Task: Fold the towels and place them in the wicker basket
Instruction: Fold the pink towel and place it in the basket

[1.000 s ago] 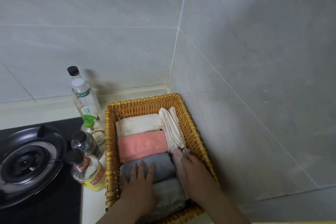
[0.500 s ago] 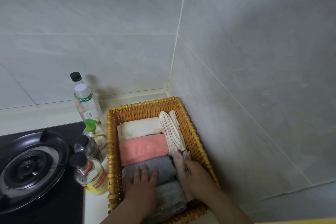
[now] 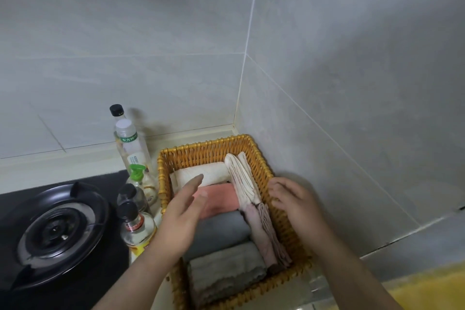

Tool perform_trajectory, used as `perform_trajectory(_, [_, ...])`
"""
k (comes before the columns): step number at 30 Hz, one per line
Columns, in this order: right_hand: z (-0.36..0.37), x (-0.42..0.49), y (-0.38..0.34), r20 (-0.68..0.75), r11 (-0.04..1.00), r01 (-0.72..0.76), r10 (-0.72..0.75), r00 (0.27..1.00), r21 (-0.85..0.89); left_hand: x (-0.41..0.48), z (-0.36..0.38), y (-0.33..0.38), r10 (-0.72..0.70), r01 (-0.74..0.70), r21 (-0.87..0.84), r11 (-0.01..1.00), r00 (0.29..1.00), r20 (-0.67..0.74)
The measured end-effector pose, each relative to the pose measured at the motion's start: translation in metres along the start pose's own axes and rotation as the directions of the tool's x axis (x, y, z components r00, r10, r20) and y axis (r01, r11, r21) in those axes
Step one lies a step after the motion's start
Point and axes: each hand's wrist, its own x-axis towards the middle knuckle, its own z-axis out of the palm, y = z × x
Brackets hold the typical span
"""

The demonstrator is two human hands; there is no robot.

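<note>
Over the wicker basket (image 3: 201,145), the left hand (image 3: 181,211) is hovering with fingers straight and slightly apart above the cream towel (image 3: 216,171) and pink towel (image 3: 224,200), while the right hand (image 3: 294,200) is hanging by the right rim, fingers loosely curled, gripping nothing. The folded towels (image 3: 221,229) are all sitting inside, so any last tidying is best done by pressing down with flat palms, not tugging folds loose.

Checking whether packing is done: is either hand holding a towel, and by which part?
Nothing is held; the left hand and right hand hover open over the wicker basket.
</note>
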Motion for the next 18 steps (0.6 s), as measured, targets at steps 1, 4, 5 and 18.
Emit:
perform_trajectory(1, [0.0, -0.001, -0.001, -0.011, 0.999, 0.012, -0.011, 1.0, 0.033, -0.005, -0.003, 0.004, 0.017, -0.017, -0.017, 1.0, 1.0, -0.021])
perform_trajectory(4, [-0.002, -0.008, -0.007, -0.01, 0.995, 0.034, -0.033, 0.999, 0.092, -0.024, -0.01, 0.012, 0.073, -0.074, -0.014, 0.997, 0.995, -0.074])
perform_trajectory(5, [-0.003, -0.012, -0.01, -0.002, 0.993, 0.046, -0.046, 0.999, 0.11, -0.031, -0.012, 0.013, 0.089, -0.09, -0.007, 0.996, 0.992, -0.09])
perform_trajectory(18, [-0.022, -0.086, -0.024, 0.185, 0.968, 0.187, -0.217, 0.959, 0.168, -0.155, -0.026, 0.03, 0.127, -0.157, -0.059, 0.986, 0.929, -0.347])
